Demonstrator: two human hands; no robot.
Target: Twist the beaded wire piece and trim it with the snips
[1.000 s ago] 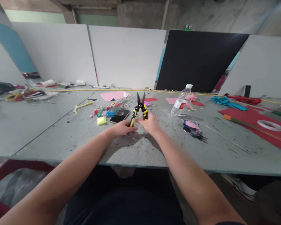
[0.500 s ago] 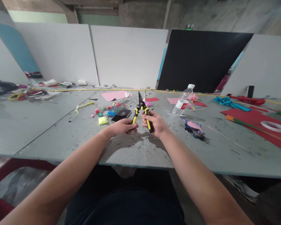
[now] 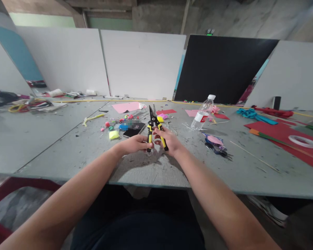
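Near the middle of the frame, both hands are meeting over the grey table (image 3: 67,152), sharing a pair of black and yellow snips (image 3: 154,129). The left hand (image 3: 135,143) is curling its fingers around the left handle, and the right hand (image 3: 167,140) is wrapping its fingers around the right handle, so both are gripping the tool. The snips are standing upright just above the table surface, blades pointing toward the top of the frame and parted a little at the tips, handles spreading apart below. Something small and thin seems to be hanging at the lower end of the left handle, too small to tell what it is.

Just left of the hands, a dark phone (image 3: 134,131) is lying flat on the table, with a yellow-green block (image 3: 114,134) beside it further left and a scatter of small pink and green bits (image 3: 112,123) above that. A pink sheet (image 3: 127,106) is lying higher up, toward the centre top of the table. Right of centre, a clear plastic bottle (image 3: 202,114) with a white cap is leaning, and below it a small heap of pink and dark scraps (image 3: 215,142) is resting on the table. A thin wooden stick (image 3: 253,156) is lying slantwise toward the lower right. At the right edge, red sheets (image 3: 284,137) are spreading out, with a white tape roll (image 3: 301,140) sitting on them. White boards and a black board (image 3: 224,67) are standing along the back of the table
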